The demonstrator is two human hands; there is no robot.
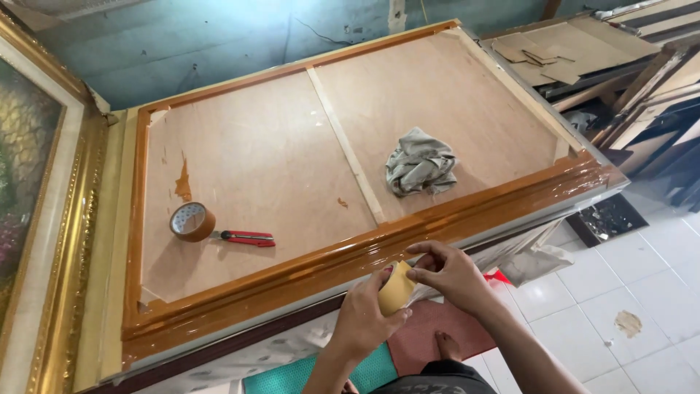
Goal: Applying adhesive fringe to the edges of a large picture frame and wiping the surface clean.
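A roll of tan tape (396, 287) is held between both hands just in front of the near rail of a large wooden frame (364, 259) that lies back-side up. The left hand (362, 315) is wrapped around the roll from below and behind, its grip closed on the roll's body. The right hand (450, 276) is set against the roll's upper right edge, thumb and fingertips pinched narrow on what appears to be the tape's free end; whether an end is actually lifted cannot be told. The roll is touched by both hands, so neither is nearer. The roll stands on edge, its flat face turned toward the right hand, with its axis running roughly left to right, parallel to the near rail. The glossy orange-brown rail lies directly beyond the hands, just beside the roll but apart from it.

On the plywood backing panel (255, 168), well apart from the hands to the far left, a second roll of brown tape (192, 221) lies flat, with a red utility knife (246, 238) just beside it on its right. A crumpled grey cloth (420, 163) rests on the right half of the panel, beyond a thin wooden crossbar (346, 146). A gilt picture frame (44, 219) stands at the left, and white floor tiles (612, 292) are seen at the right.
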